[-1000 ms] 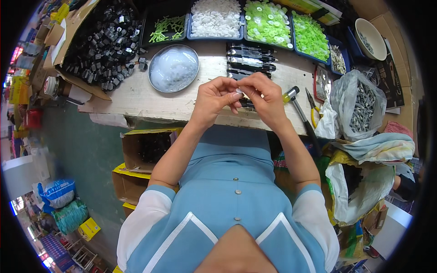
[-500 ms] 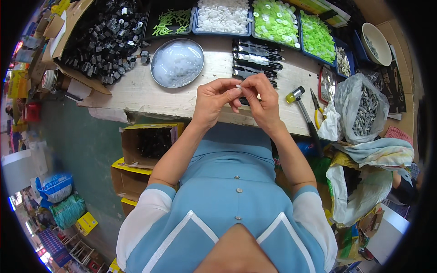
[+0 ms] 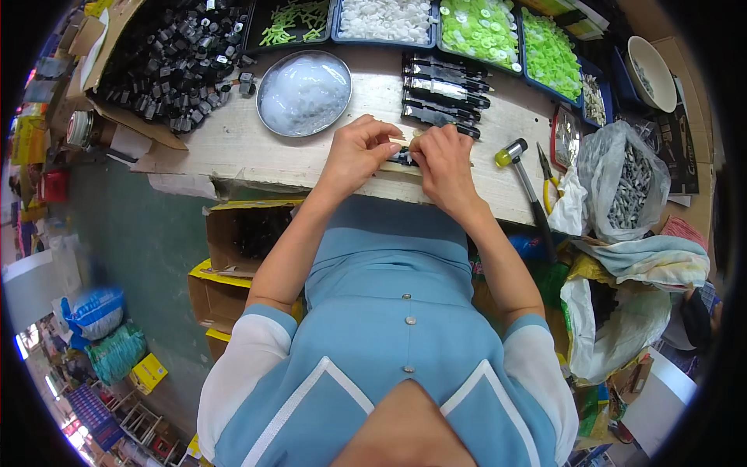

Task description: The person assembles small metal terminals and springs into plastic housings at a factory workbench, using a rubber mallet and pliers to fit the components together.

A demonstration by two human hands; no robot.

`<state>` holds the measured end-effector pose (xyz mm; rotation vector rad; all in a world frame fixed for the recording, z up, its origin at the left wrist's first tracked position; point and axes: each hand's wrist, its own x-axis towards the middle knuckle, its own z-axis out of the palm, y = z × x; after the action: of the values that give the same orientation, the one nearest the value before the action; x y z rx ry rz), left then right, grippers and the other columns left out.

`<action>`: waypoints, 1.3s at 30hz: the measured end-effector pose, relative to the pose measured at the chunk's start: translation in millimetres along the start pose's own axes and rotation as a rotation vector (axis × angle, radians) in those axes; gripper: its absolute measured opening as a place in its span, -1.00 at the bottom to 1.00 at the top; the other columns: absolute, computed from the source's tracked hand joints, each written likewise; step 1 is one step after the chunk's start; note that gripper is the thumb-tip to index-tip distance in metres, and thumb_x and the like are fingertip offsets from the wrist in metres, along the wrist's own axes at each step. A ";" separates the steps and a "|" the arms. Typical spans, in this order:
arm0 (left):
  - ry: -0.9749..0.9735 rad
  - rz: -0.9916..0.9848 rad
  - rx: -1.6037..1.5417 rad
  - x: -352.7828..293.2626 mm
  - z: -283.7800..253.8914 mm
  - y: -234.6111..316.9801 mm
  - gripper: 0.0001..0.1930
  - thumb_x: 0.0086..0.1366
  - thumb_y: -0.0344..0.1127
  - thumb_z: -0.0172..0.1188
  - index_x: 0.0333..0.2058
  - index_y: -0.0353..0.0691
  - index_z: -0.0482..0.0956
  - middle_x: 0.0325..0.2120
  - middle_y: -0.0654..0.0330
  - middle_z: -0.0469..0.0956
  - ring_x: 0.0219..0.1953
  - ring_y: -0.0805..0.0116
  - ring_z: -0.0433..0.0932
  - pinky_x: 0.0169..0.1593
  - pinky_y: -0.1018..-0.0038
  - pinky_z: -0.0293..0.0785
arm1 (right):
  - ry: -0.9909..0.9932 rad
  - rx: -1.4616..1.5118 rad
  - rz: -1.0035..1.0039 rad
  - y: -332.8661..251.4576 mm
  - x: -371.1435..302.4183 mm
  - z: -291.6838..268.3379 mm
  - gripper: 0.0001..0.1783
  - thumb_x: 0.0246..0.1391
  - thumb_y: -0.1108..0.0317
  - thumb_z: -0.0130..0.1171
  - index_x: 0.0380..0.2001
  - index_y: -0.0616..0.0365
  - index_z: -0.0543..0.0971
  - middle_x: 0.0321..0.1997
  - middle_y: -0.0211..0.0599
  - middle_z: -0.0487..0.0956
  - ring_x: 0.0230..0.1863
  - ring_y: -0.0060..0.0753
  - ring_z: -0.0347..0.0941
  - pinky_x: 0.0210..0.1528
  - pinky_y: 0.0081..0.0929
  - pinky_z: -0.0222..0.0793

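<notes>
Our left hand [image 3: 357, 153] and right hand [image 3: 445, 165] curl inward, a small black part [image 3: 402, 157] between them; we cannot tell what either pinches; we should steady its 2 ends evenly.

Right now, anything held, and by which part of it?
Can't tell for certain. The left hand and right hand both have fingers at a small dark piece between them; whether either pinches it, and where, is hidden.

Workshop | bench [image 3: 226, 128], hammer [image 3: 511, 152], pliers [image 3: 547, 176], parts trays [image 3: 381, 42] | left rim blurred, perhaps stock [image 3: 31, 144]
</notes>
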<state>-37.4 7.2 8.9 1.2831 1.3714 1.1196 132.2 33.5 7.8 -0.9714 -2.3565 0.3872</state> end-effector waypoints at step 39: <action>-0.041 0.491 0.958 201.1 92.9 67.6 -0.82 -0.09 -0.37 0.25 -0.43 -0.24 0.56 -0.43 -0.05 0.47 -0.31 -0.03 0.48 -0.24 0.21 0.40 | -0.114 -0.656 0.760 182.4 -43.5 -136.3 -0.83 -0.13 0.50 -0.07 -0.46 0.25 0.51 -0.36 0.05 0.51 -0.33 0.10 0.48 -0.33 -0.07 0.41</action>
<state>58.3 213.5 52.6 2.4079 1.6786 0.7062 339.7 136.5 17.8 -2.2087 -2.1497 -0.0888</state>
